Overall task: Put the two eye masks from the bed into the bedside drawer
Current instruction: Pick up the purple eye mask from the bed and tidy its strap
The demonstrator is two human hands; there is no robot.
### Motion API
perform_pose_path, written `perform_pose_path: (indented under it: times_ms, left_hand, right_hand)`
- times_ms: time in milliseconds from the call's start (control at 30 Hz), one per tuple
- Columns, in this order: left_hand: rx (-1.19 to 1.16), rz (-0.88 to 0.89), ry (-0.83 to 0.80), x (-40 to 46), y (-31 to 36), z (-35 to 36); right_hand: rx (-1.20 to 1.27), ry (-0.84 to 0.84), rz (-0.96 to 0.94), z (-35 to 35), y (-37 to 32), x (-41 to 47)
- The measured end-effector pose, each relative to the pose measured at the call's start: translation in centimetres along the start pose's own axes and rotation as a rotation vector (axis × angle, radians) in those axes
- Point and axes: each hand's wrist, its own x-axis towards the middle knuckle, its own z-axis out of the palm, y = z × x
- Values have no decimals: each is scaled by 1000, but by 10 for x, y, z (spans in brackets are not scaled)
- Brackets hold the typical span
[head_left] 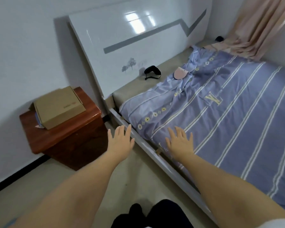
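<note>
A black eye mask (pixel 152 71) with its strap lies on the bare mattress by the headboard. A pink eye mask (pixel 180 73) rests just right of it, on the top edge of the purple striped quilt (pixel 229 116). The reddish-brown bedside cabinet (pixel 69 139) stands left of the bed; its drawer front shows no gap. My left hand (pixel 121 139) hovers open over the bed's side rail. My right hand (pixel 180 142) is spread open over the quilt's near edge. Both hands are empty and far short of the masks.
A cardboard box (pixel 59 106) sits on the cabinet top over some papers. The glossy white headboard (pixel 130 38) rises behind the masks. A pink curtain (pixel 260 25) hangs at the far right. The grey bed rail (pixel 148 145) runs diagonally between floor and mattress.
</note>
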Motion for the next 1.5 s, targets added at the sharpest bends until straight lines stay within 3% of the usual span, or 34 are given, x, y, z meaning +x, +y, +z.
perform_pose_path:
  times_ms: [167, 567, 800, 1000, 1167, 1267, 1400, 1500]
  left_hand:
    - [0, 99, -62, 126, 7, 1]
    - [-99, 64, -237, 405, 12, 16]
    - [-165, 193, -420, 576, 19, 105]
    - [-89, 357, -331, 703, 32, 174]
    - [-45, 382, -258, 759, 48, 209]
    - [-27, 400, -179, 763, 57, 216]
    - [-74, 484, -319, 737, 57, 210]
    - [-210, 454, -348, 710, 47, 185]
  right_hand:
    - [8, -44, 70, -11, 14, 110]
    - [-3, -155, 28, -30, 10, 399]
    - [88, -218, 149, 41, 22, 539]
    - [41, -239, 234, 130, 27, 580]
    - [13, 79, 210, 158, 30, 579]
    - [3, 161, 195, 164, 32, 580]
    - [-11, 68, 208, 159, 31, 581]
    - [24, -173, 217, 145, 33, 581]
